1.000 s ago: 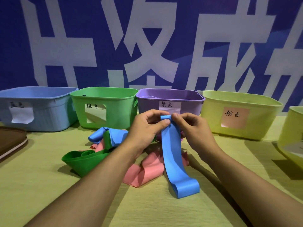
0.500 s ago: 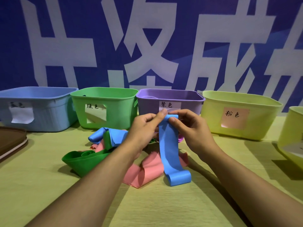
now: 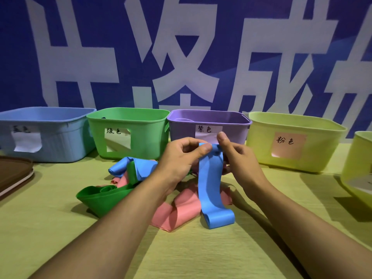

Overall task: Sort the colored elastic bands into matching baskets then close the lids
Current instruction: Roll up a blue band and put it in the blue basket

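a long flat blue elastic band point(image 3: 209, 186) hangs in front of the purple plastic basket point(image 3: 231, 131), its lower end curled on the yellow-green desk point(image 3: 191, 252); the left hand point(image 3: 179, 160) and right hand point(image 3: 239, 158) pinch its top edge, fingers curled on it; under it lies a heap of pink bands point(image 3: 181, 210), a green band point(image 3: 100, 196) and another blue band point(image 3: 141, 168); behind stand a blue basket point(image 3: 52, 146), a green basket point(image 3: 145, 137) and a yellow-green basket point(image 3: 322, 154).

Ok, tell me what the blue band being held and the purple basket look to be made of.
Blue band: likely matte latex or rubber sheet; thin and limp, it drapes from the left hand and right hand and curls at the bottom.
Purple basket: apparently molded plastic, semi-matte, with a rigid rolled rim and rounded corners.
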A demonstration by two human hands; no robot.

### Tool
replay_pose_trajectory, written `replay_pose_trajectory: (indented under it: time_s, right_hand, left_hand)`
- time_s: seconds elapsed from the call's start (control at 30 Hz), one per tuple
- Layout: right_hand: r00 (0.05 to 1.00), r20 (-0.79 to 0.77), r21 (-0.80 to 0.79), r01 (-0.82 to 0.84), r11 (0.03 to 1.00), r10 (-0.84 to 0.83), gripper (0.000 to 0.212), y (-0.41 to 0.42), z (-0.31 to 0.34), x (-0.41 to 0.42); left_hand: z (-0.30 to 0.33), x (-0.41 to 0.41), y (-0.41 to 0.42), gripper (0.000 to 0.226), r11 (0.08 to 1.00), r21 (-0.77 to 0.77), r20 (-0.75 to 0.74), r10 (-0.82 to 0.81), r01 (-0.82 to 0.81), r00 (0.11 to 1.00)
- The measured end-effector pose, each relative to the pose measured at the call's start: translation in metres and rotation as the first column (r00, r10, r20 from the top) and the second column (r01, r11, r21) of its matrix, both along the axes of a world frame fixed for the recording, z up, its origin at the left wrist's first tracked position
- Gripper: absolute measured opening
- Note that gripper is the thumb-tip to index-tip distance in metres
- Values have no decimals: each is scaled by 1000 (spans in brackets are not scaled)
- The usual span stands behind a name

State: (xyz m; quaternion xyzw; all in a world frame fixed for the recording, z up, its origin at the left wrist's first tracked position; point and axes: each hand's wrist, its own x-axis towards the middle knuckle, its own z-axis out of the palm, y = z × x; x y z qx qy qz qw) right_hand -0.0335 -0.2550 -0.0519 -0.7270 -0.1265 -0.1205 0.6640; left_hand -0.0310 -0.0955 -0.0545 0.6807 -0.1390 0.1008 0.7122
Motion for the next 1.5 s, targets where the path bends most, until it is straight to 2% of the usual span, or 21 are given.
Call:
replay_pose_trajectory:
  time_s: [0.17, 0.37, 0.57, 0.7, 0.77, 0.97, 1.2, 1.5]
  right_hand:
    - [999, 38, -10, 18, 1000, -18, 42, 0, -1, 1]
    - [997, 80, -5, 9, 1000, -8, 37, -1, -3, 2]
    - [990, 142, -13, 15, 1000, -13, 36, -2, -2, 3]
    - [981, 188, -9, -38, 999, 39, 28, -1, -2, 3]
    - [977, 206, -13, -60, 998, 61, 21, -1, -3, 3]
    - [979, 185, 5, -87, 996, 85, 17, -2, -5, 2]
    - [1000, -8, 9, -16, 1000, 16, 57, 0, -1, 0]
    - [998, 58, -5, 9, 1000, -9, 44, 0, -1, 1]
  left_hand:
    - [0, 0, 2, 16, 1000, -1, 21, 1, -1, 1000]
    - [-1, 1, 2, 15, 998, -56, 14, -24, 25, 1000]
    - [4, -5, 0, 17, 995, -63, -63, -81, 77, 995]
    - [4, -5, -1, 59, 998, -30, -120, -66, 63, 991]
    - [2, -3, 0, 64, 1000, 6, -112, -6, 7, 994]
    - [2, -3, 2, 39, 998, 36, -49, 60, -58, 997]
    - [4, -4, -1, 30, 1000, 9, -29, 16, -15, 999]
    - [1, -1, 1, 23, 1000, 9, -3, 13, -13, 1000]
